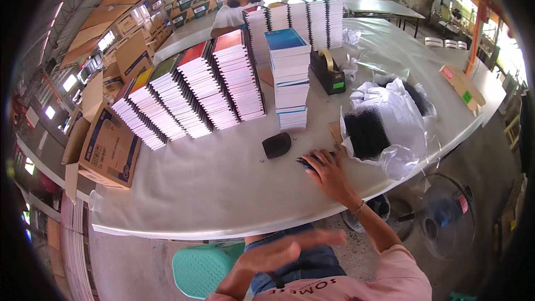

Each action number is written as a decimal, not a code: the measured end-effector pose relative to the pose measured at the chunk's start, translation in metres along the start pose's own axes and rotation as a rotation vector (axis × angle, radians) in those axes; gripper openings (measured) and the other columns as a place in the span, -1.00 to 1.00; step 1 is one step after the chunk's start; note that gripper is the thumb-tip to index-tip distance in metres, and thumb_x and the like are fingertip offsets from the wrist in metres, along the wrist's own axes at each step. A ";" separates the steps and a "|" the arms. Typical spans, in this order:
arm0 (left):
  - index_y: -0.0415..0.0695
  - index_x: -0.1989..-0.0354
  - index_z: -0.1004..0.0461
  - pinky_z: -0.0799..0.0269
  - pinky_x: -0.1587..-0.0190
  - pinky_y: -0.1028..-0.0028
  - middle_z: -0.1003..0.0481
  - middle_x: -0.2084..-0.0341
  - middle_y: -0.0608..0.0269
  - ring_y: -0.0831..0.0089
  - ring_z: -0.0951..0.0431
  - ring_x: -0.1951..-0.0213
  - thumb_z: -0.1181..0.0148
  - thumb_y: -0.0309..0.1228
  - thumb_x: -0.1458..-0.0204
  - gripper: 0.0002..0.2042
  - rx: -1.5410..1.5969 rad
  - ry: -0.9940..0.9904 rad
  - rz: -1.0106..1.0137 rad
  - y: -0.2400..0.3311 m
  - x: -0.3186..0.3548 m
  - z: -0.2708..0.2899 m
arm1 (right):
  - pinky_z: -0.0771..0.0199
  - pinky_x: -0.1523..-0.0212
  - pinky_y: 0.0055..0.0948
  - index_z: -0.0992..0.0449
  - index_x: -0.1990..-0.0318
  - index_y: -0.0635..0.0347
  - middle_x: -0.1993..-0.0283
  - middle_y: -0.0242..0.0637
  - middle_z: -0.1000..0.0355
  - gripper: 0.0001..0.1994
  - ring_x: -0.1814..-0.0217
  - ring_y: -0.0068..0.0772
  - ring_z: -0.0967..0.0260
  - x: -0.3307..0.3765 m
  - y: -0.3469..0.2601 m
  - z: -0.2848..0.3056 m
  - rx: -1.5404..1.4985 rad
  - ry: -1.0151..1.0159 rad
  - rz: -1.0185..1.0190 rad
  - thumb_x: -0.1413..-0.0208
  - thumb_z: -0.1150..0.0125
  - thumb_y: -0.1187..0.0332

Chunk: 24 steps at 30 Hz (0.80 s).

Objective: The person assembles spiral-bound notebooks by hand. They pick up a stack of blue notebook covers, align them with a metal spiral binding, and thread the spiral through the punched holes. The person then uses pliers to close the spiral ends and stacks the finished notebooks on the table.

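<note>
My right hand [326, 174] rests on the table with its fingers closed over pliers [301, 162]; their dark pointed jaws and a bit of blue handle show, the rest hidden under the palm. Close to my body, below the table edge, my left hand [290, 248] is slightly blurred, fingers stretched out, nothing in it. A black curved block [276, 146] lies left of the right hand. Right of that hand, black spiral binding coils [366, 135] sit in crumpled white wrapping [398, 112]. A tall stack of blue-covered books [288, 72] stands beyond the block.
Several stacks of spiral-bound books [228, 78] stand on the table [206, 195]. A tape dispenser [327, 72] is behind the blue stack. An open carton [108, 147] stands left, a green stool [200, 262] below, a fan [446, 214] right. Another person [228, 17] is across the table.
</note>
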<state>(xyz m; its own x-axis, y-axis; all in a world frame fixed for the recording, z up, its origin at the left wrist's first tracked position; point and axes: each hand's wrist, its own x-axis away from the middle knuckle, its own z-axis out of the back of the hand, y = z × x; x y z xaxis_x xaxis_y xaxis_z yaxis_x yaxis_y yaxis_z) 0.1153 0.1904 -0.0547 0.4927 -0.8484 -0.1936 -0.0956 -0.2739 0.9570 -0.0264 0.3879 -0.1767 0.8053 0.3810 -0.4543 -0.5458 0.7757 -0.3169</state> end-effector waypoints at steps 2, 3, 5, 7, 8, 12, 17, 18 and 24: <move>-0.32 -0.32 -0.22 0.12 -0.40 0.18 -0.27 -0.27 -0.14 0.09 -0.19 -0.35 0.59 0.38 -0.17 -0.04 0.030 -0.184 -0.100 0.046 -0.025 -0.025 | 0.11 -0.41 0.04 -0.40 -0.22 -0.06 -0.25 -0.23 -0.28 -0.57 -0.37 -0.16 -0.12 0.000 0.005 0.003 -0.064 -0.008 -0.023 -0.20 -0.20 0.20; -0.32 -0.33 -0.21 0.12 -0.40 0.17 -0.25 -0.27 -0.15 0.08 -0.17 -0.35 0.57 0.39 -0.15 -0.03 0.016 -0.221 -0.127 0.067 -0.033 -0.033 | 0.03 -0.36 0.02 -0.42 -0.19 -0.04 -0.23 -0.21 -0.30 -0.60 -0.34 -0.15 -0.15 -0.005 0.002 0.006 -0.150 0.033 -0.006 -0.20 -0.20 0.21; -0.32 -0.33 -0.20 0.13 -0.39 0.14 -0.22 -0.28 -0.18 0.05 -0.15 -0.35 0.54 0.41 -0.13 -0.02 -0.019 -0.244 -0.150 0.078 -0.037 -0.036 | -0.12 -0.26 -0.02 -0.46 -0.14 0.00 -0.19 -0.17 -0.33 -0.64 -0.29 -0.12 -0.21 -0.021 0.001 0.017 -0.288 0.122 0.025 -0.19 -0.21 0.23; -0.32 -0.34 -0.19 0.13 -0.39 0.11 -0.18 -0.29 -0.20 0.03 -0.12 -0.36 0.51 0.42 -0.10 0.00 -0.036 -0.224 -0.154 0.074 -0.035 -0.035 | -0.18 -0.23 -0.08 -0.47 -0.12 0.04 -0.16 -0.15 -0.37 -0.66 -0.23 -0.09 -0.27 -0.043 -0.003 0.040 -0.446 0.180 0.063 -0.21 -0.20 0.26; -0.32 -0.34 -0.18 0.13 -0.38 0.10 -0.17 -0.29 -0.21 0.02 -0.10 -0.36 0.50 0.43 -0.08 0.00 -0.039 -0.218 -0.157 0.072 -0.034 -0.034 | -0.21 -0.21 -0.10 -0.48 -0.11 0.05 -0.14 -0.14 -0.38 -0.68 -0.20 -0.08 -0.30 -0.055 -0.001 0.054 -0.515 0.211 0.078 -0.21 -0.19 0.28; -0.32 -0.35 -0.15 0.14 -0.37 0.05 -0.10 -0.31 -0.26 -0.04 -0.05 -0.37 0.44 0.46 -0.03 0.04 -0.053 -0.211 -0.167 0.068 -0.028 -0.036 | -0.36 -0.06 -0.36 -0.50 -0.09 0.16 -0.01 -0.14 -0.49 -0.70 -0.03 -0.27 -0.41 -0.110 0.017 0.102 -0.649 0.358 0.125 -0.24 -0.17 0.30; -0.33 -0.37 -0.12 0.15 -0.36 -0.02 -0.01 -0.32 -0.32 -0.10 0.02 -0.39 0.37 0.50 0.04 0.09 -0.078 -0.205 -0.174 0.069 -0.007 -0.042 | -0.38 0.08 -0.47 -0.43 -0.11 0.30 0.03 -0.18 -0.51 -0.56 0.10 -0.38 -0.43 -0.200 0.028 0.124 -0.729 0.589 -0.073 -0.35 -0.01 0.08; -0.33 -0.37 -0.11 0.15 -0.36 -0.03 0.00 -0.33 -0.33 -0.11 0.04 -0.39 0.35 0.51 0.06 0.10 -0.083 -0.212 -0.172 0.071 -0.003 -0.043 | -0.39 0.12 -0.49 -0.43 -0.11 0.32 0.06 -0.17 -0.50 -0.50 0.10 -0.39 -0.43 -0.215 0.032 0.129 -0.663 0.549 -0.097 -0.33 -0.01 0.00; -0.33 -0.39 -0.07 0.16 -0.35 -0.11 0.10 -0.35 -0.40 -0.19 0.12 -0.40 0.27 0.55 0.14 0.17 -0.106 -0.250 -0.184 0.077 0.036 -0.046 | -0.52 0.25 -0.48 -0.43 0.00 0.46 0.22 -0.13 -0.46 -0.07 0.11 -0.38 -0.44 -0.270 0.046 0.136 -0.561 0.142 -0.327 -0.03 -0.01 -0.46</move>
<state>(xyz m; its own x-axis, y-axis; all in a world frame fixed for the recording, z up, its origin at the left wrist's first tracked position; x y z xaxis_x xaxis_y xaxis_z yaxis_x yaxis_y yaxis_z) 0.1662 0.1596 0.0216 0.2641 -0.8776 -0.4000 0.0722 -0.3955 0.9156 -0.2372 0.3888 0.0444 0.9326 0.0711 -0.3539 -0.3471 0.4457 -0.8251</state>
